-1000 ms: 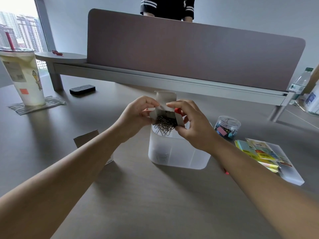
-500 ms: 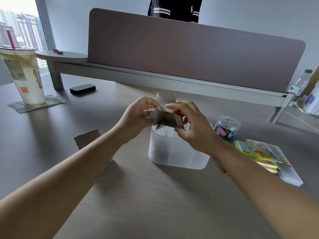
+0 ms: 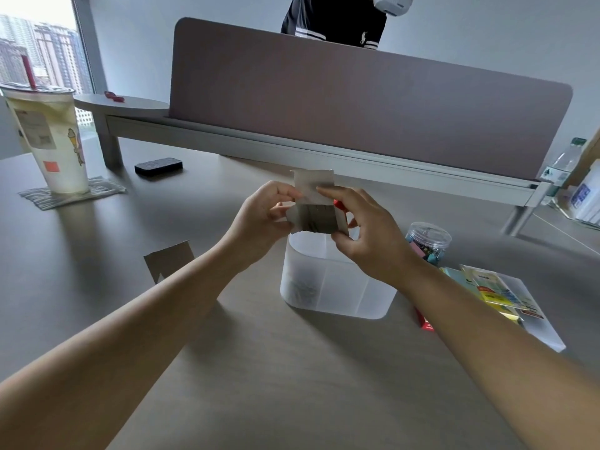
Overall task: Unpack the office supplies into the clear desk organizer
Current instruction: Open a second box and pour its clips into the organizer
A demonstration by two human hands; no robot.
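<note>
A small cardboard paper-clip box with its flap up is held over the clear desk organizer. My left hand pinches the box's left side. My right hand grips its right side and flap. The box's open mouth faces me and looks empty. A dark heap of paper clips shows through the organizer's left compartment wall. A clear jar of coloured binder clips and packs of sticky notes lie to the right.
A drink cup with a red straw stands on a coaster at far left. A black case lies near the divider. A cardboard piece sits by my left forearm. A person stands behind the divider. Bottles stand at far right.
The clump of paper clips hanging from the box mouth has dropped into the organizer. Both hands have kept their hold on the box above it.
</note>
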